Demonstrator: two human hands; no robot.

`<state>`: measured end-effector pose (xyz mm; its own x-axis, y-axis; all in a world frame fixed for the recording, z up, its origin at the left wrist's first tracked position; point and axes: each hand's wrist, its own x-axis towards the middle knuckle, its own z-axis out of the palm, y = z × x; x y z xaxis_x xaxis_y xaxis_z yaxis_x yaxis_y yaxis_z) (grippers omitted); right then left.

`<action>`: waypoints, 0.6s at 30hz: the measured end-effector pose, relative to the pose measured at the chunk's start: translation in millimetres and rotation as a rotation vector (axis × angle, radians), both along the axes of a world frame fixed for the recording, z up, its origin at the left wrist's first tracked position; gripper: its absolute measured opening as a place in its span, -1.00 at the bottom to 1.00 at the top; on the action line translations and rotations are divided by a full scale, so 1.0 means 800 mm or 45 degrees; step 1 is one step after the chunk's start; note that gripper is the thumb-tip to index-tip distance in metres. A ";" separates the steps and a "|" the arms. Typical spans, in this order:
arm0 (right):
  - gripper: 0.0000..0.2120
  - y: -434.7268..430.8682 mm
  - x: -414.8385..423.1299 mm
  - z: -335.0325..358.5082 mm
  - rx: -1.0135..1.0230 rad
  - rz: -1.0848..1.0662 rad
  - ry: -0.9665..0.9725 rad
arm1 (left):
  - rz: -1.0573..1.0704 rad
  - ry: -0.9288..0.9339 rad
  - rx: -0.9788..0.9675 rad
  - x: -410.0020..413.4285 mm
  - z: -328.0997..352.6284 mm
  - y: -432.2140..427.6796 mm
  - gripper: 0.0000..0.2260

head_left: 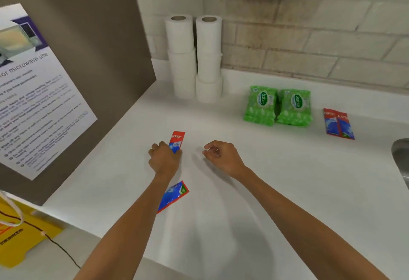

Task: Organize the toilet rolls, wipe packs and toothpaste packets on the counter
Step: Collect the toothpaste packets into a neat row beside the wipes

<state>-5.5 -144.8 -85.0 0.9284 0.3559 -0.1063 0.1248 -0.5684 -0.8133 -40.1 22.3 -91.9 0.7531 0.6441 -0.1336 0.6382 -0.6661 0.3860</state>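
left hand [163, 159] fingers [156, 148] grip toothpaste packet [177, 140] | right hand [222, 155] fingers [209, 146] loosely curled, empty

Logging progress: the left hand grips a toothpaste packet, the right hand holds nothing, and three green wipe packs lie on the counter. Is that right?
Not quite. The head view shows two green wipe packs, not three. The rest stands: the left hand grips a toothpaste packet and the right hand holds nothing.
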 end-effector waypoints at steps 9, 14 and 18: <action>-0.81 -0.003 -0.003 -0.008 0.030 -0.116 0.066 | -0.051 0.054 0.104 0.020 -0.009 -0.002 -0.58; -0.85 -0.010 -0.001 -0.010 0.035 -0.166 0.080 | -0.013 0.101 -0.011 0.034 -0.004 0.001 -0.55; -0.84 -0.011 0.001 -0.010 0.042 -0.186 0.084 | -0.038 0.143 -0.038 0.038 -0.002 0.002 -0.48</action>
<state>-4.5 -154.0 -93.4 0.9619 0.2218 -0.1597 -0.0119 -0.5496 -0.8353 -9.6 24.1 -93.3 0.7511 0.6162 -0.2369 0.6586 -0.6746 0.3334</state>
